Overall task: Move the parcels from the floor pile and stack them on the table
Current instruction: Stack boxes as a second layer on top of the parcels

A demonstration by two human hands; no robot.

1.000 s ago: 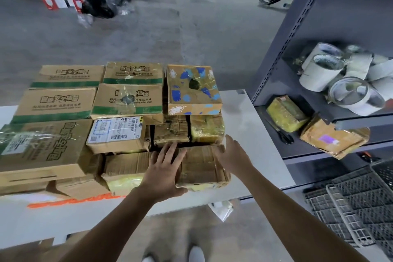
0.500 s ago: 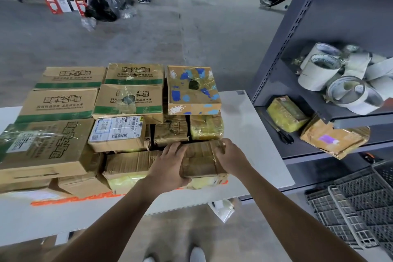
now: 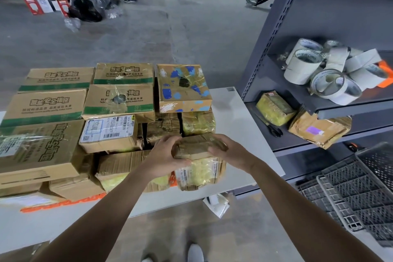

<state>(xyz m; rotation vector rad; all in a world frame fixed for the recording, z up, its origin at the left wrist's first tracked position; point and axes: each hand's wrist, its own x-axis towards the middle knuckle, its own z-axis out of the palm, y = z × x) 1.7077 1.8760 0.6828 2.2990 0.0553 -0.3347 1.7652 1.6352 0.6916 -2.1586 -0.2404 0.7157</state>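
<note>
A small brown taped parcel [image 3: 196, 147] is held between my two hands, tilted and raised above a yellow-wrapped parcel [image 3: 202, 173] at the front right of the stack. My left hand [image 3: 167, 155] grips its left end, fingers over the top and thumb underneath. My right hand [image 3: 228, 150] grips its right end. The white table [image 3: 236, 121] carries the stack: several cardboard boxes with green bands [image 3: 119, 100], a labelled box [image 3: 109, 134] and a blue-spotted box [image 3: 184, 88].
A grey metal shelf [image 3: 297, 100] stands right of the table with tape rolls [image 3: 327, 70], two wrapped parcels [image 3: 274, 108] and scissors [image 3: 274, 130]. Grey plastic crates [image 3: 361, 187] lie on the floor at the right. A white packet [image 3: 217, 204] lies under the table. People's legs show at the back.
My hands were lying on the top of the front right parcel; now both grip the small brown parcel at its ends and have lifted and tilted it above the yellow-wrapped one.
</note>
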